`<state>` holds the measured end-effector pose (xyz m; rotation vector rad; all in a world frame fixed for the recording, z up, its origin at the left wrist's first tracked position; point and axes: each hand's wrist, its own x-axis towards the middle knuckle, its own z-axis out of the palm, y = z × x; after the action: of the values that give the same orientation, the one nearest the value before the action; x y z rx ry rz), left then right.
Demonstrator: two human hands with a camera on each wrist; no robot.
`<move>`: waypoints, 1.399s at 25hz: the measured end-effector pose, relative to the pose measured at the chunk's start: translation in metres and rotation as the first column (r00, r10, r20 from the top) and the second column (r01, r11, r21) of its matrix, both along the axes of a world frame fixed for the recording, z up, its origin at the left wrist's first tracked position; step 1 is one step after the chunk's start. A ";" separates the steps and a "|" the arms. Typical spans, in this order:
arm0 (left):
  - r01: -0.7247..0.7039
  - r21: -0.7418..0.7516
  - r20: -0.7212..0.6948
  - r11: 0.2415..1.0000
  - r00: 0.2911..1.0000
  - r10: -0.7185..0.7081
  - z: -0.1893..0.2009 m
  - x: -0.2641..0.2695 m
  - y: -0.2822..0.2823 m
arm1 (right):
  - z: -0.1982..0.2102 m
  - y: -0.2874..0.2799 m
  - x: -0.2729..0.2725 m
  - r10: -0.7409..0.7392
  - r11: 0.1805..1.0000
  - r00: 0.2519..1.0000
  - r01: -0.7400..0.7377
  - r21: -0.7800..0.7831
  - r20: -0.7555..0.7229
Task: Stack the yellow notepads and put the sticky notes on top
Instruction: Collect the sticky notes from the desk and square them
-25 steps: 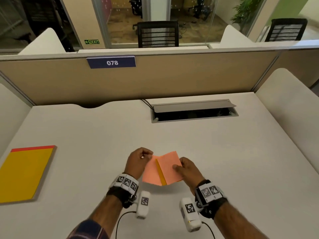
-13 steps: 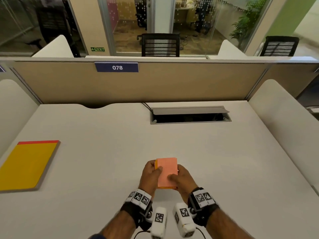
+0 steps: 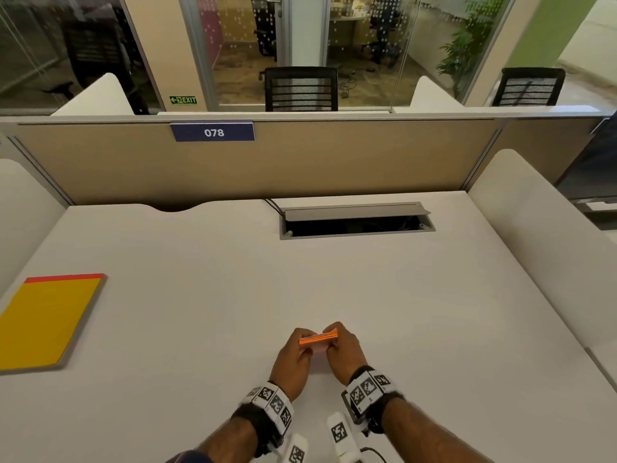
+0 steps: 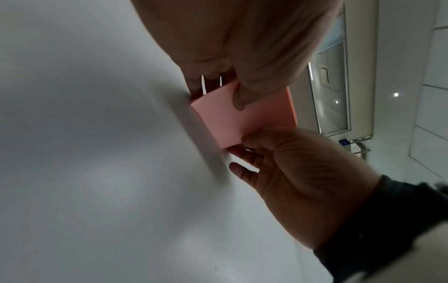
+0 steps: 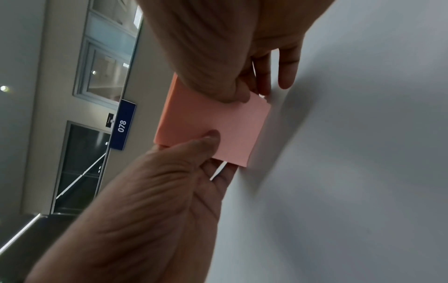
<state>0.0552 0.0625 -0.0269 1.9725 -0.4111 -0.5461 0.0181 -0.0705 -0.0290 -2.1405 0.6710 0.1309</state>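
Observation:
A pad of pink-orange sticky notes (image 3: 319,338) stands on its edge on the white desk (image 3: 200,329), near the front middle. My left hand (image 3: 302,344) pinches its left end and my right hand (image 3: 334,340) pinches its right end. In the left wrist view the pad (image 4: 244,118) has my left thumb on its face. The right wrist view shows the pad (image 5: 218,126) with a thumb on each end and its lower edge against the desk. A yellow notepad (image 3: 46,319) with a red top band lies flat at the desk's far left, well away from both hands.
An open cable tray (image 3: 357,225) with a raised grey lid is set into the back of the desk. Behind it runs a beige partition (image 3: 334,162) with a blue 078 sign (image 3: 213,132). White side dividers (image 3: 534,245) bound the desk left and right.
A second ago the sticky pad was spread open between my hands. It was then closed face up, and now it is tipped up on its edge on the desk.

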 end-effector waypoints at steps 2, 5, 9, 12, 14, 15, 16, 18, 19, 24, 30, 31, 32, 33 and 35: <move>-0.004 0.011 0.028 1.000 1.000 0.004 0.000 0.005 0.000 | -0.001 -0.002 0.002 0.020 0.997 0.999 -0.022 -0.068 -0.028; 0.043 0.056 0.098 0.997 0.994 -0.048 0.002 0.008 0.001 | -0.002 -0.007 -0.001 0.054 0.995 0.997 -0.059 -0.082 -0.060; -0.046 -0.068 -0.026 0.997 0.999 0.044 0.006 0.010 0.003 | -0.002 -0.014 -0.005 -0.027 0.998 1.000 0.027 0.051 0.005; -0.250 -0.287 -0.380 0.925 0.916 0.130 0.011 0.012 -0.001 | 0.006 -0.016 -0.010 -0.213 0.914 0.975 0.177 0.365 0.063; -0.297 -0.313 -0.453 0.902 0.881 0.133 0.010 0.012 -0.003 | 0.013 -0.019 -0.010 -0.270 0.868 0.959 0.202 0.455 0.090; -0.303 -0.274 -0.412 0.913 0.894 0.173 0.010 0.014 -0.004 | 0.017 -0.022 -0.009 -0.278 0.877 0.954 0.206 0.434 0.108; -0.299 -0.222 -0.332 0.928 0.918 0.217 0.010 0.017 -0.003 | 0.019 -0.025 -0.008 -0.276 0.898 0.954 0.211 0.387 0.120; -0.250 -0.136 -0.127 0.959 0.964 0.233 0.007 0.023 0.000 | 0.021 -0.033 -0.008 -0.238 0.940 0.960 0.190 0.283 0.145; -0.198 -0.078 -0.020 0.977 0.980 0.197 0.008 0.024 0.001 | 0.020 -0.037 -0.009 -0.216 0.951 0.964 0.172 0.255 0.158; -0.076 0.237 0.191 0.969 0.981 0.031 0.006 0.016 -0.005 | 0.014 -0.041 -0.017 -0.251 0.930 0.945 0.175 0.322 0.211; -0.054 0.169 0.109 0.984 0.993 0.036 -0.006 0.004 -0.011 | -0.002 -0.056 -0.023 -0.183 0.950 0.964 0.123 0.286 0.192; -0.053 0.137 0.087 0.989 0.995 0.042 -0.006 0.001 -0.011 | -0.005 -0.057 -0.025 -0.150 0.960 0.970 0.098 0.261 0.189; -0.053 0.114 0.079 0.992 0.996 0.044 -0.007 -0.002 -0.010 | -0.008 -0.057 -0.026 -0.110 0.973 0.979 0.070 0.221 0.174; -0.055 0.102 0.076 0.993 0.996 0.047 -0.008 -0.005 -0.010 | -0.010 -0.057 -0.029 -0.080 0.981 0.985 0.050 0.185 0.155; -0.073 0.088 0.052 0.993 0.996 0.069 -0.011 -0.008 -0.012 | -0.013 -0.059 -0.032 -0.043 0.991 0.990 0.025 0.133 0.134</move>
<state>0.0468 0.0510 -0.0382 2.0819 -0.3501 -0.4794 -0.0136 -0.1291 -0.0419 -1.9913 0.6016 0.0095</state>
